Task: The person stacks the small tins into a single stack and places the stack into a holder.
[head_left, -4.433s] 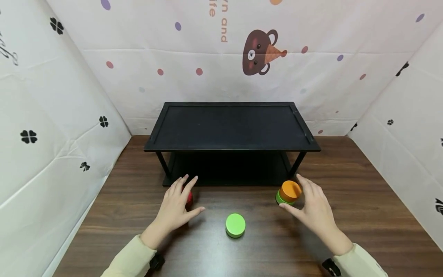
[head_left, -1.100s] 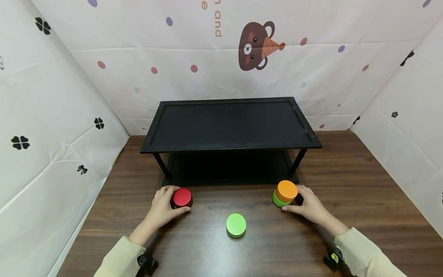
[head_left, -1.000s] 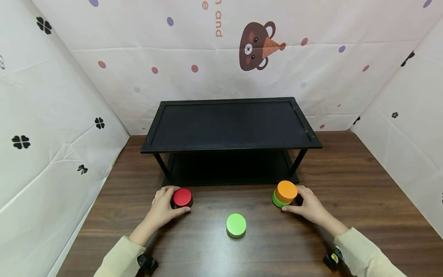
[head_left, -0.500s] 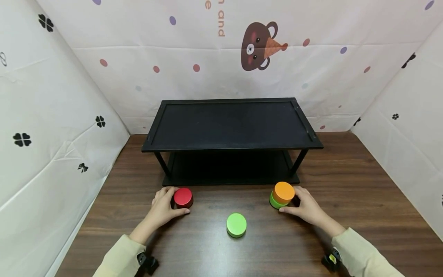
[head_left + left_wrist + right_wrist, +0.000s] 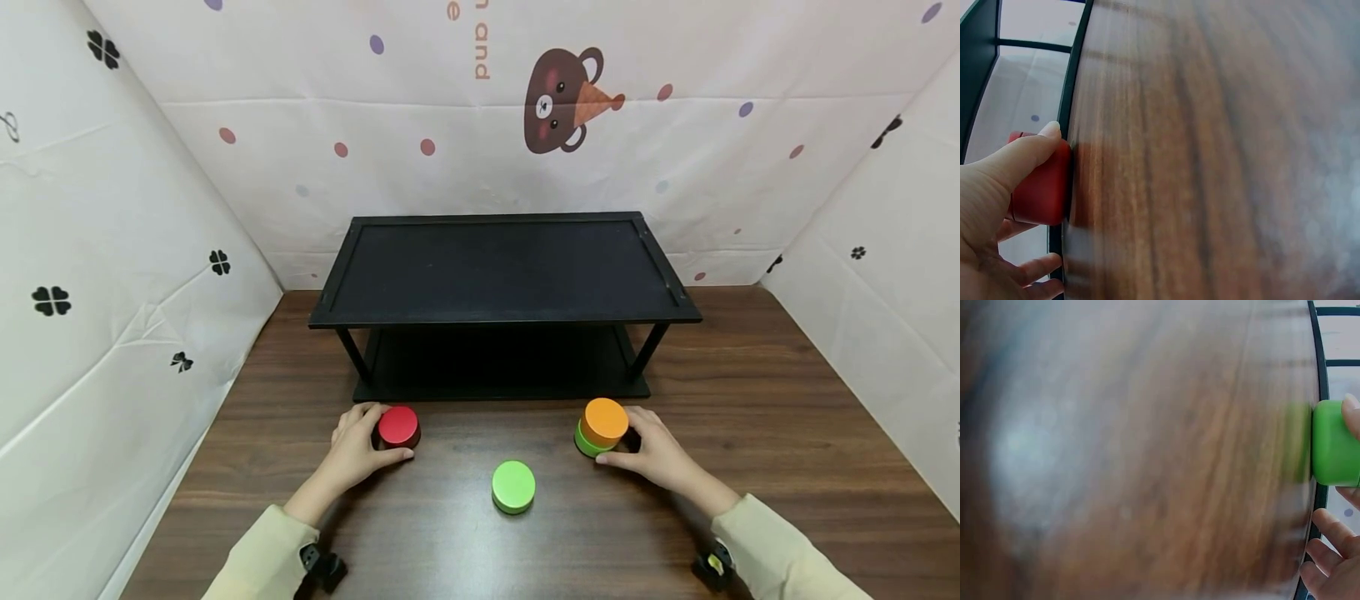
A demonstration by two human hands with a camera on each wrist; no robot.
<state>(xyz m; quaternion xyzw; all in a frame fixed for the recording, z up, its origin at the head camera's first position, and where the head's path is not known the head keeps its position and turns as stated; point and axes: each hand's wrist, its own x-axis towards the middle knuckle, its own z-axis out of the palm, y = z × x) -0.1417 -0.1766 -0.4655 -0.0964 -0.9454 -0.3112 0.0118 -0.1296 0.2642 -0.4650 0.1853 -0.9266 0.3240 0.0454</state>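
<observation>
My left hand [image 5: 352, 448] holds a small round red container [image 5: 399, 426] standing on the table. In the left wrist view the thumb lies along the side of the red container [image 5: 1047, 187], which shows a seam near its top. On the right, an orange round container [image 5: 604, 420] is stacked on a green round one [image 5: 589, 444]. My right hand [image 5: 660, 454] grips the stack low, thumb at the near side of the green container [image 5: 1335, 444]. Between the hands, a second light green round container [image 5: 513, 486] stands untouched. Some fingers are hidden behind the containers.
A black two-tier rack [image 5: 495, 271] stands behind the containers, its lower shelf [image 5: 502, 367] close to both hands. The wooden table [image 5: 750, 400] is bounded by white printed cloth walls [image 5: 337, 75] at the back and both sides.
From spread above the table, both hands came down and took hold of the containers. Lately the right hand has slid the orange-and-green stack left and slightly nearer; the left hand stays almost still.
</observation>
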